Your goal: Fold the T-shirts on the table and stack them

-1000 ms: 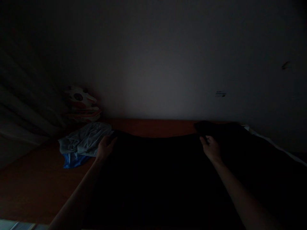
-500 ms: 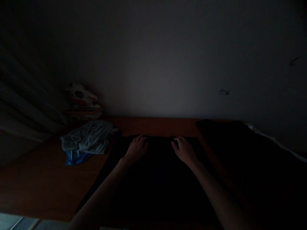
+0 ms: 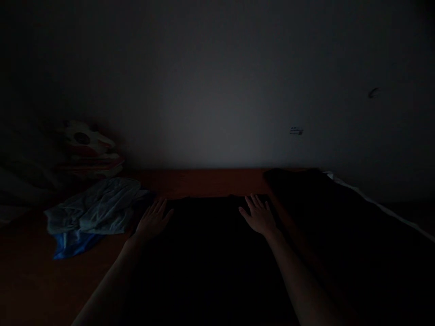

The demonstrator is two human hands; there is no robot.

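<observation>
A black cloth [image 3: 204, 253] lies spread on the reddish-brown tabletop [image 3: 210, 180] in front of me; its folds are lost in the dark. My left hand [image 3: 152, 219] rests at its far left corner with fingers spread. Near the far right corner, my right hand [image 3: 258, 215] lies on the same cloth, its fingers also apart. Neither hand holds anything.
To the left sit a crumpled grey cloth [image 3: 98, 206] and a blue cloth [image 3: 73, 244] partly under it. Behind them stands a cow-shaped figure [image 3: 88, 140]. More dark fabric [image 3: 340, 217] with a white edge lies at the right, and a wall [image 3: 217, 90] rises behind.
My left hand has moved left across the cloth, away from my right hand. The fingers of both hands have straightened and spread. The view has turned slightly right.
</observation>
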